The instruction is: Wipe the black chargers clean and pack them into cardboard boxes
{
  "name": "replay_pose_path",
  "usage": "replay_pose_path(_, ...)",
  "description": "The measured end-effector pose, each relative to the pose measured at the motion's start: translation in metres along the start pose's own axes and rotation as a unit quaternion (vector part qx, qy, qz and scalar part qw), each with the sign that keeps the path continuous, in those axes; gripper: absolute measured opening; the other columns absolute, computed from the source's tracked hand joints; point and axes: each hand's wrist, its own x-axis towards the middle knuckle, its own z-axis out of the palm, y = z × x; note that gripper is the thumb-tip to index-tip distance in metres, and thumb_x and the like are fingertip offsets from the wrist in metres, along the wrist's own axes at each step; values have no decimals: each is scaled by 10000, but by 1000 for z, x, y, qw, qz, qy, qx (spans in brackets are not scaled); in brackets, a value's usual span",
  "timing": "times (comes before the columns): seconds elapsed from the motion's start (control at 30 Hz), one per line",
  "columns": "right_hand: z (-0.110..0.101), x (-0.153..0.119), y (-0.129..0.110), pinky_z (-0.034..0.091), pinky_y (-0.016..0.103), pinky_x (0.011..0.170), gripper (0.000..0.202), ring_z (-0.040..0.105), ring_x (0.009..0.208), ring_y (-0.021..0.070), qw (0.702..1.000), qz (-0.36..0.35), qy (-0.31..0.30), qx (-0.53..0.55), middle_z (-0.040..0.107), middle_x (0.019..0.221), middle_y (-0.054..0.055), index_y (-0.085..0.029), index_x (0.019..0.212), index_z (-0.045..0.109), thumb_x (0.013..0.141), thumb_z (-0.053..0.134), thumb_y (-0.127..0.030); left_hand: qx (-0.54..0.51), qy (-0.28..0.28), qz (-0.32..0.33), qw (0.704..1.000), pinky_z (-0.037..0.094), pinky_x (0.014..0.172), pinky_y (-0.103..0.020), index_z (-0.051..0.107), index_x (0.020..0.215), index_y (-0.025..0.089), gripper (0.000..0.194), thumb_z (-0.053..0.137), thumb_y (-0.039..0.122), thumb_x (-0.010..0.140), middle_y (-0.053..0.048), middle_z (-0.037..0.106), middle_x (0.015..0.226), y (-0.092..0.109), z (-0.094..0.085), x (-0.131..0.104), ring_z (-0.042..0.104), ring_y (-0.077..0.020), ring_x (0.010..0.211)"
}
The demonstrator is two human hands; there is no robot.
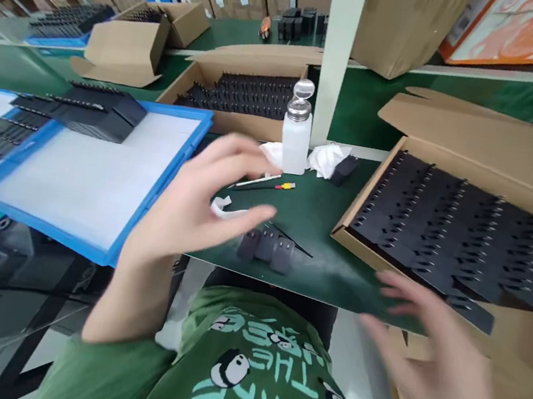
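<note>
My left hand [206, 197] hovers over the workbench with thumb and fingers apart and nothing between them. Just beyond its thumb lie a few small black plastic parts [266, 247] near the bench's front edge. My right hand [425, 346], a little blurred, is open beside the near edge of a cardboard box [344, 222]. Rows of black parts with metal pins [454, 229] fill that box, and one loose black part [471, 314] sits at its front edge, close to my right fingers.
A white pump bottle [296, 140] stands mid-bench beside crumpled tissue [327, 160] and a black block [344, 170]. Tweezers [258, 181] and a yellow-tipped cable [285, 186] lie nearer. At left is a blue-rimmed tray [164, 173] with stacked black parts [101, 111]. Another filled carton [238, 121] sits behind.
</note>
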Motion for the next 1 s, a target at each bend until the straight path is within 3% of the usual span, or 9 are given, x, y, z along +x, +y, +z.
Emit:
replay_pose_path(0.07, 47, 16, -37, 606, 340, 700, 653, 654, 907, 216, 993, -36, -93, 61, 579, 1342, 68, -374, 1457, 357, 884, 635, -520, -57, -50, -98, 992, 530, 965, -387, 546, 1312, 257, 595, 800, 339, 780, -92, 603, 1250, -21, 1, -56, 587, -242, 1163)
replay_pose_path(0.13, 83, 37, -56, 605, 326, 689, 757, 649, 917, 201, 985, -41, -142, 92, 519, 1414, 84, -361, 1506, 270, 874, 651, -530, -99, -109, -175, 974, 499, 1041, -432, 429, 1430, 297, 823, 835, 418, 725, -107, 547, 1383, -39, 18, -97, 552, -271, 1253)
replay_pose_path(0.23, 111, 59, -62, 600, 336, 704, 794, 645, 979, 216, 983, -37, -148, 106, 510, 1410, 93, -345, 1500, 291, 841, 701, -512, -131, -169, -237, 948, 424, 1127, -502, 270, 1512, 341, 979, 825, 482, 717, -112, 435, 1517, -59, 48, -123, 460, -304, 1375)
replay_pose_path(0.37, 124, 64, -63, 593, 291, 720, 648, 639, 1050, 206, 977, -45, -139, 156, 564, 1332, 76, -329, 1411, 425, 845, 727, -422, -191, -222, -213, 932, 420, 1131, -490, 272, 1500, 344, 966, 819, 497, 719, -96, 471, 1495, -69, 71, -115, 470, -285, 1368)
replay_pose_path(0.53, 126, 53, -65, 603, 293, 751, 752, 592, 1177, 234, 978, -38, -108, 176, 530, 1369, 116, -292, 1438, 385, 807, 782, -389, -222, -196, -171, 940, 481, 1068, -417, 437, 1394, 289, 678, 768, 375, 808, -88, 571, 1372, -71, 81, -105, 557, -244, 1261)
replay_pose_path(0.6, 123, 46, -66, 600, 322, 797, 707, 554, 1222, 244, 984, -80, -59, 146, 485, 1415, 133, -276, 1432, 398, 831, 767, -321, -215, -191, -171, 942, 489, 1058, -386, 448, 1380, 279, 640, 757, 344, 823, -80, 589, 1344, -70, 81, -106, 572, -227, 1236)
replay_pose_path(0.7, 119, 37, -73, 574, 382, 863, 508, 571, 1124, 238, 986, -158, 8, 48, 486, 1372, 149, -205, 1336, 520, 868, 717, -213, -203, -194, -173, 944, 490, 1050, -336, 451, 1377, 269, 630, 754, 334, 829, -68, 598, 1328, -69, 80, -107, 581, -201, 1219)
replay_pose_path(0.87, 124, 36, -87, 558, 389, 803, 422, 554, 1010, 245, 976, -190, -12, -109, 491, 1241, 167, -82, 1283, 574, 876, 670, -140, -205, -183, -165, 947, 481, 1040, -270, 463, 1373, 236, 622, 756, 315, 829, -62, 613, 1296, -69, 81, -104, 576, -170, 1207)
replay_pose_path(1.0, 129, 33, -87, 560, 376, 821, 197, 547, 1029, 220, 990, -141, -9, 5, 457, 1314, 136, -143, 1034, 604, 868, 616, -38, -204, -182, -163, 948, 489, 1030, -283, 456, 1376, 229, 636, 761, 314, 824, -70, 618, 1295, -69, 82, -104, 581, -178, 1196)
